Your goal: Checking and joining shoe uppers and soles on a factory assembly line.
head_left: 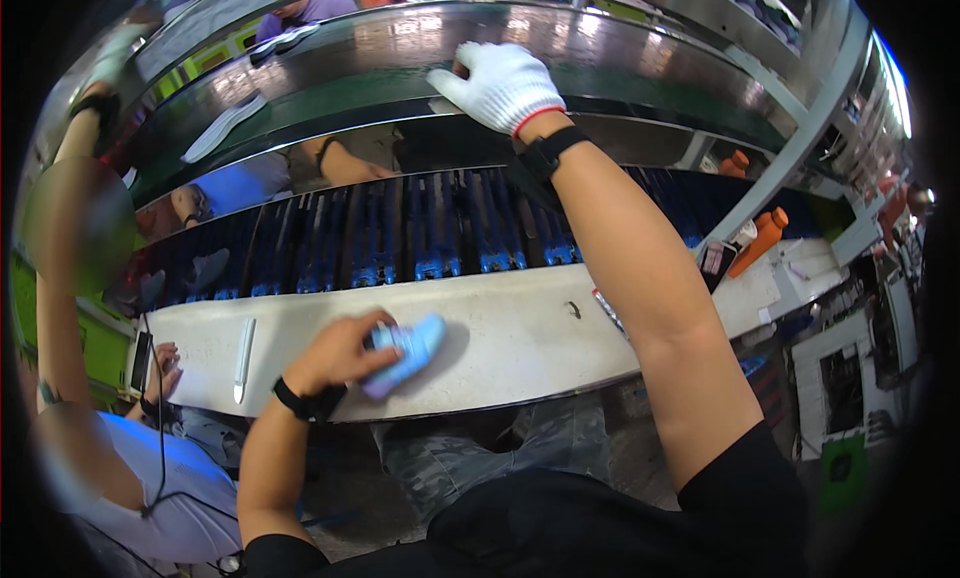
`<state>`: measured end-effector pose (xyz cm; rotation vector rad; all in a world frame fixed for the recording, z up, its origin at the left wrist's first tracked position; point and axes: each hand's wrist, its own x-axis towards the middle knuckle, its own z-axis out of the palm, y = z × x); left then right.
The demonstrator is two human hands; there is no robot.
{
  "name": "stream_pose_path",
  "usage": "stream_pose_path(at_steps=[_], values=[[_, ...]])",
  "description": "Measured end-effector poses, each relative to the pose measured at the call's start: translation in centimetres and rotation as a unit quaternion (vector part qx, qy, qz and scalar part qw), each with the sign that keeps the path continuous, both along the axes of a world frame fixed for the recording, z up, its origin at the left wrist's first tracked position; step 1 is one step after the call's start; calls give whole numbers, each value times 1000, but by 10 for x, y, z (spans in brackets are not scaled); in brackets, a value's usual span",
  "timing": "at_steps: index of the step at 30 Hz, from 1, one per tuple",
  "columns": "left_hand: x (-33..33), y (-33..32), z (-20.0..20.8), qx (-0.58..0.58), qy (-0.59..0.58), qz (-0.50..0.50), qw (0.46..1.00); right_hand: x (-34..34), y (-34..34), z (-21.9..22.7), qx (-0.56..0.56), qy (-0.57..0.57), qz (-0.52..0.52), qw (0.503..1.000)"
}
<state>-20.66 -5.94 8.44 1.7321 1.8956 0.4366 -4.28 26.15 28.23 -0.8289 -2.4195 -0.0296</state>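
On the white worktop point(500, 323) my bare left hand point(345, 353) is closed around a light blue and purple shoe point(410, 353), whose outline is slightly blurred. My right hand point(500, 83), in a white knit glove with a red cuff, reaches far forward over the near edge of the green conveyor belt point(360, 93). Its thumb stands apart from the fingers and I see nothing between them; the palm side is hidden. Left of that hand, a white shoe sole point(225, 128) lies on the belt.
Blue-topped slats point(435, 228) run between worktop and belt. A white strip-shaped tool point(244, 358) lies on the left. Orange bottles point(765, 233) stand on the right beside a slanted metal post point(800, 148). A co-worker point(160, 478) is close on my left; others sit beyond the belt.
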Motion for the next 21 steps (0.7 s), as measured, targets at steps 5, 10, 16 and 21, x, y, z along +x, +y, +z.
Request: stream_pose_path(at_steps=[5,10,16,21], values=[[36,-51,-66,220,-86,139,962,-35,-28,8,-39,-20,87,995],[55,-63,-117,400,-89,266,872,-149,-101,-9,45,-36,240,969],[55,-60,-118,418,-174,323,831,-229,-148,5,-10,-110,297,948],[51,-59,-112,397,-129,314,853,-236,-151,19,-83,-120,305,941]])
